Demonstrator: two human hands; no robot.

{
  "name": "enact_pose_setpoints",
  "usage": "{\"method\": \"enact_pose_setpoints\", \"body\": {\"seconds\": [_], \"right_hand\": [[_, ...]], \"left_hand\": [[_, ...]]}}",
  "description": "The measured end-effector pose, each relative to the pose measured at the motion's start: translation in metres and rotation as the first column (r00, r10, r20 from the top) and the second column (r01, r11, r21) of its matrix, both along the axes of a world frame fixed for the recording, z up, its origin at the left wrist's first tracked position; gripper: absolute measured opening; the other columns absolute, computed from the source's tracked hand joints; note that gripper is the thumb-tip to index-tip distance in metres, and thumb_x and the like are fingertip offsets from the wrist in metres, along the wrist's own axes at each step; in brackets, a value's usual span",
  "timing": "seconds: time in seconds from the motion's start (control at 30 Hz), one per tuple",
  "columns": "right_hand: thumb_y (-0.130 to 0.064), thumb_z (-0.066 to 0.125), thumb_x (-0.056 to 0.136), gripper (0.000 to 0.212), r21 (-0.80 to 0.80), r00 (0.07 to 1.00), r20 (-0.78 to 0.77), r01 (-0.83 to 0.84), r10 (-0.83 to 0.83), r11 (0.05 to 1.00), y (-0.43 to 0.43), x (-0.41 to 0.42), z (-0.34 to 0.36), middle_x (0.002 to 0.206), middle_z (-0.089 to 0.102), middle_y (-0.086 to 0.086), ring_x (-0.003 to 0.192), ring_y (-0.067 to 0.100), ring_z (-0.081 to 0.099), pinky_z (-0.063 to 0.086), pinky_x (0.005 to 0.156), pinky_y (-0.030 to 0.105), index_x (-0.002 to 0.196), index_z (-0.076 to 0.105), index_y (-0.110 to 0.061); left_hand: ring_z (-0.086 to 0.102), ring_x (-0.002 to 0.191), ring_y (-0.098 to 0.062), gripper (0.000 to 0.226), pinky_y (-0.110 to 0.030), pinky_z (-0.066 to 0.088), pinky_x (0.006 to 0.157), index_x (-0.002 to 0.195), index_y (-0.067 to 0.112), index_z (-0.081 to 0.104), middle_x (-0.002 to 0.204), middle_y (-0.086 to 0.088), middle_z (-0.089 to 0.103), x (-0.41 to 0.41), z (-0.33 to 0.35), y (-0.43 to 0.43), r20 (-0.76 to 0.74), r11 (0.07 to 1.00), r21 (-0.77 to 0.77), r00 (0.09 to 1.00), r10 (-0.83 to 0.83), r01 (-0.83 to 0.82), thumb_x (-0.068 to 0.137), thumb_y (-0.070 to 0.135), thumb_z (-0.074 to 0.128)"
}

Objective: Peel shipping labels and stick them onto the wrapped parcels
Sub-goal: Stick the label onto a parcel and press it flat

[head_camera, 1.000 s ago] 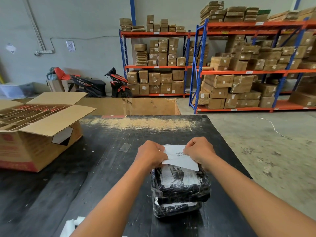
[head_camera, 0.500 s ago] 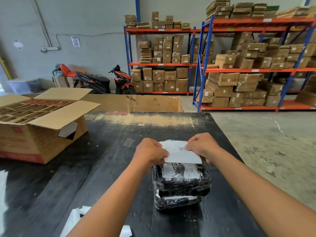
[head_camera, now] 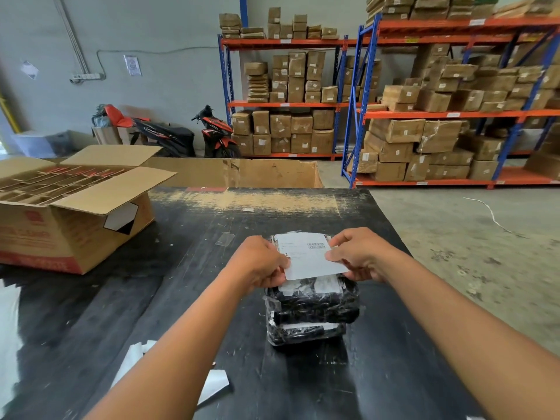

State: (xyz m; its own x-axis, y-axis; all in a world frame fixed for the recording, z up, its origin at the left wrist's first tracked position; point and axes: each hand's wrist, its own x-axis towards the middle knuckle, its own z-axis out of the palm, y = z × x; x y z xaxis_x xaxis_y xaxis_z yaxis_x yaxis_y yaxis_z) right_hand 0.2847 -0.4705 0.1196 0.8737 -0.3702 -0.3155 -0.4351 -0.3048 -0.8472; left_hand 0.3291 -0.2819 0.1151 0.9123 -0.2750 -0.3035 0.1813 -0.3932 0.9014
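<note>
White label point(head_camera: 309, 259) raised flatter, barcode point(head_camera: 316, 245) showing.

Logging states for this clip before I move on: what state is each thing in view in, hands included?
wrapped parcels: stacked two high on the table, in black wrap.
shipping label: held over the stack, near edge lifted clear.
left hand: pinches the label's left edge.
right hand: pinches the label's right edge.
cardboard box: upright, flaps open.
paper scraps: loose on the table.
</note>
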Motion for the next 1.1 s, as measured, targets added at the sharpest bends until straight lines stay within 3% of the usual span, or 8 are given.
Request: {"method": "enact_pose_setpoints", "body": {"seconds": [0.2,0.43,0.5,0.63,0.83,0.97,1.03,1.1], "right_hand": [[0.0,0.071,0.088,0.032,0.044,1.0,0.006,-0.015,0.015,0.999,-0.001,-0.012,0.004,0.065,0.053,0.005,0.047,0.01,0.047,0.05,0.042,0.02,0.116,0.061,-0.013],[0.002,0.046,0.096,0.074,-0.208,0.976,-0.091,-0.215,0.2,0.954,0.01,-0.008,0.007,0.094,0.06,0.006,0.061,0.015,0.048,0.046,0.046,0.023,0.151,0.029,-0.045],[0.001,0.041,0.096,0.081,-0.282,0.947,-0.18,-0.308,0.265,0.909,0.013,-0.003,0.012,0.107,0.059,0.007,0.066,0.017,0.046,0.047,0.052,0.026,0.151,0.017,-0.053],[-0.003,0.039,0.1,0.08,-0.294,0.872,-0.36,-0.444,0.333,0.846,0.014,0.01,0.02,0.088,0.053,0.006,0.061,0.015,0.042,0.051,0.058,0.028,0.15,0.009,-0.058],[-0.005,0.051,0.099,0.057,-0.292,0.813,-0.493,-0.491,0.311,0.821,0.011,0.027,0.02,0.087,0.049,0.012,0.061,0.014,0.047,0.063,0.07,0.04,0.149,0.029,-0.019],[0.0,0.056,0.097,0.099,-0.234,0.788,-0.495,-0.525,0.365,0.818,0.01,0.028,0.026,0.087,0.053,0.013,0.062,0.015,0.05,0.061,0.079,0.046,0.151,-0.007,-0.053],[0.0,0.054,0.098,0.098,-0.233,0.75,-0.541,-0.569,0.381,0.788,0.011,0.032,0.029,0.086,0.05,0.013,0.063,0.015,0.049,0.059,0.084,0.048,0.149,-0.005,-0.058],[-0.001,0.055,0.097,0.092,-0.246,0.727,-0.576,-0.59,0.373,0.769,0.011,0.038,0.027,0.082,0.048,0.012,0.062,0.015,0.049,0.061,0.079,0.046,0.153,0.0,-0.049]], "left_hand": [[0.054,0.048,-0.02,0.011,-0.03,0.051,0.061,0.09,0.005,0.057,0.057,-0.009,0.056,-0.003,-0.003,-0.001,0.037,0.995,0.08,0.998,-0.057,0.054,0.087,-0.003,0.064],[0.044,0.05,-0.016,0.076,-0.031,0.04,0.056,0.153,0.029,0.028,0.07,-0.011,0.062,-0.002,-0.001,-0.005,0.09,0.948,0.237,0.967,-0.238,0.211,0.086,0.002,0.049],[0.042,0.047,-0.012,0.078,-0.025,0.036,0.046,0.155,0.031,0.022,0.067,-0.006,0.06,-0.001,0.004,-0.007,0.09,0.925,0.287,0.955,-0.284,0.248,0.087,0.004,0.048],[0.04,0.044,-0.006,0.079,-0.018,0.031,0.04,0.156,0.031,0.017,0.063,0.002,0.057,0.004,0.012,-0.009,-0.001,0.9,0.308,0.946,-0.325,0.31,0.089,0.007,0.05],[0.042,0.041,-0.002,0.086,-0.013,0.033,0.037,0.157,0.027,0.005,0.061,0.003,0.059,0.012,0.017,-0.011,-0.114,0.874,0.331,0.935,-0.337,0.356,0.089,0.004,0.053],[0.045,0.043,-0.001,0.084,-0.011,0.037,0.041,0.154,0.032,0.009,0.063,0.002,0.066,0.023,0.017,-0.012,-0.198,0.855,0.313,0.909,-0.366,0.413,0.09,0.003,0.055],[0.045,0.043,-0.001,0.061,-0.01,0.037,0.04,0.143,0.025,0.031,0.07,0.0,0.065,0.026,0.02,-0.014,-0.241,0.827,0.348,0.895,-0.375,0.441,0.091,0.004,0.055],[0.045,0.04,-0.001,0.075,-0.01,0.037,0.037,0.151,0.027,0.017,0.063,0.001,0.064,0.028,0.019,-0.016,-0.227,0.826,0.367,0.903,-0.366,0.427,0.091,0.004,0.055]]}}
